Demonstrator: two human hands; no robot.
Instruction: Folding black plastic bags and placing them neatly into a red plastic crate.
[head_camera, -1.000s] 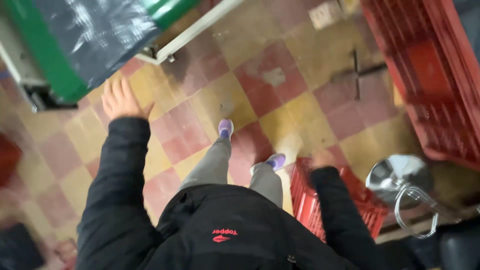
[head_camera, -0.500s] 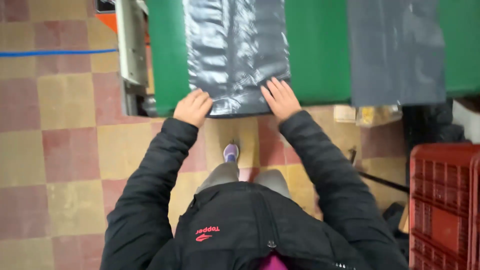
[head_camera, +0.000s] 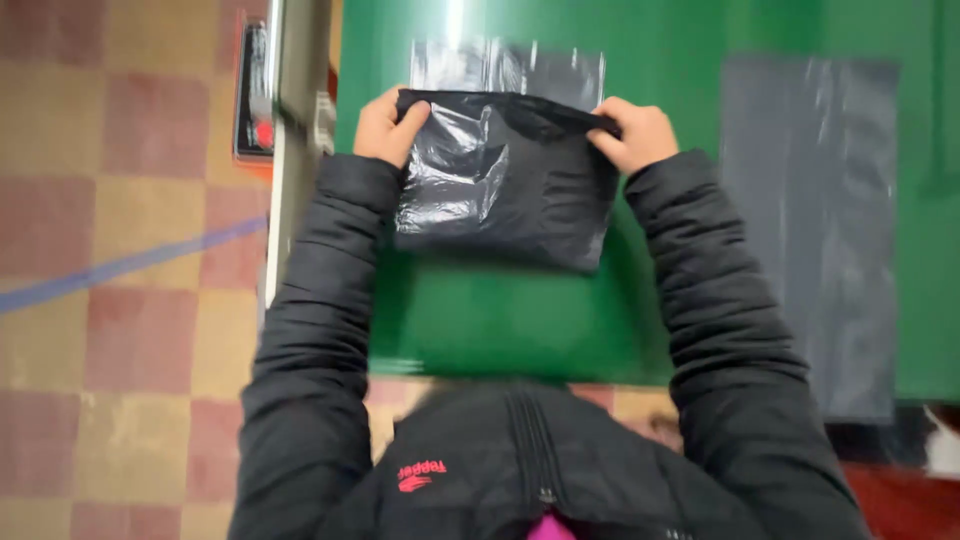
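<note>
A dark grey plastic bag (head_camera: 505, 185) lies on the green table (head_camera: 500, 320), folded back on itself. My left hand (head_camera: 382, 125) pinches its upper left corner and my right hand (head_camera: 632, 132) pinches its upper right corner. The far part of the bag (head_camera: 505, 70) still lies flat beyond the fold. Both my arms are in black jacket sleeves.
A second grey plastic bag (head_camera: 815, 230) lies flat on the table to the right. A metal frame with a black box and red button (head_camera: 255, 95) runs along the table's left edge. The checkered red and yellow floor (head_camera: 120, 300) is at left.
The view swung from the floor and red crates to the green table. My hands went from resting on the flat bag's near edge to gripping it and folding it over.
</note>
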